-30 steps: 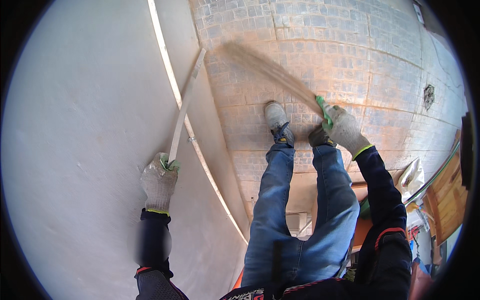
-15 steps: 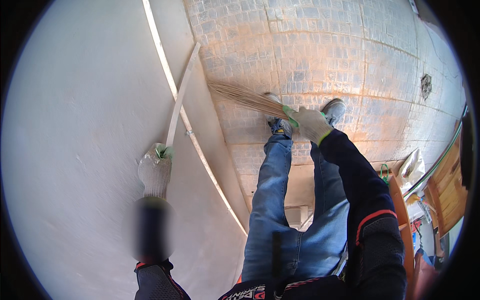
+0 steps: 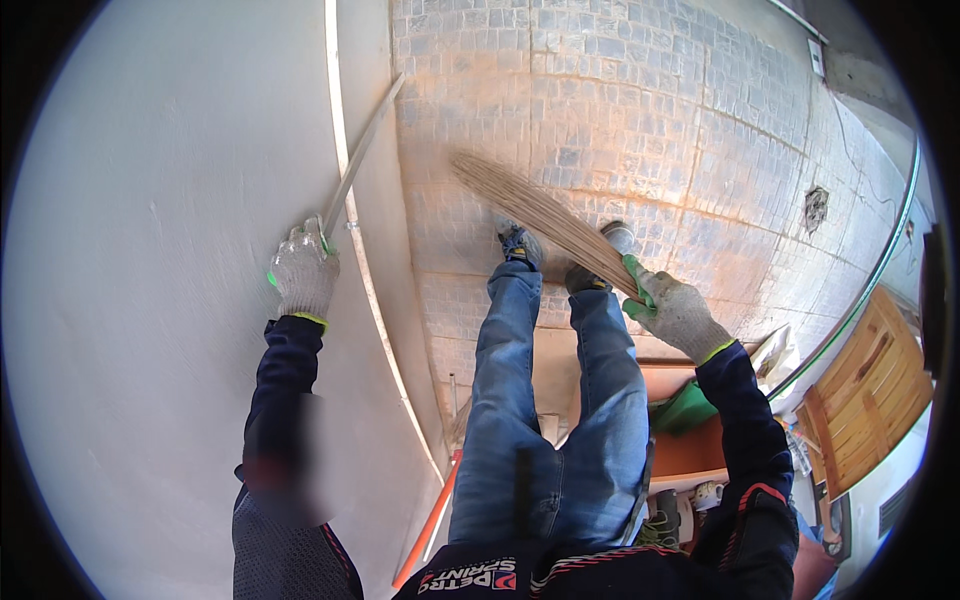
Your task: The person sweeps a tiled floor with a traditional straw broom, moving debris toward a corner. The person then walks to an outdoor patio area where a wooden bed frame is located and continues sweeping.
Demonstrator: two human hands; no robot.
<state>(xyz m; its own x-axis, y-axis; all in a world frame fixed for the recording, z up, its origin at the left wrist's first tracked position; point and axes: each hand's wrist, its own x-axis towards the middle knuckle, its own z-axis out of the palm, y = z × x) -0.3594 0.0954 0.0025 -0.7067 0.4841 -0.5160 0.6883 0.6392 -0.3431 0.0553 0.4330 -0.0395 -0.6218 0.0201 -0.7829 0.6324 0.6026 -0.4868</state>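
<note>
My left hand (image 3: 303, 270), in a pale knitted work glove with green on it, is closed around the near end of a long flat grey strip (image 3: 365, 150). The strip slants up and away, crossing a white pipe on the wall, and its far tip is near the foot of the wall. In my right hand (image 3: 682, 312), gloved the same way, is the bound end of a stick broom (image 3: 545, 222). Its thin brown bristles fan out to the upper left, over the floor and in front of my shoes. The bristle tips are slightly blurred.
A smooth grey wall (image 3: 180, 200) fills the left side, with a thin white pipe (image 3: 366, 260) along it. The floor is patterned paving (image 3: 620, 110). An orange shelf (image 3: 700, 450) with shoes, a green item (image 3: 685, 408) and a wooden panel (image 3: 870, 390) stand at lower right.
The broom has swung right and lifted from beside the wall's foot. My left hand has moved up slightly with the strip. My legs and feet have shifted, and the orange shelf shows more.
</note>
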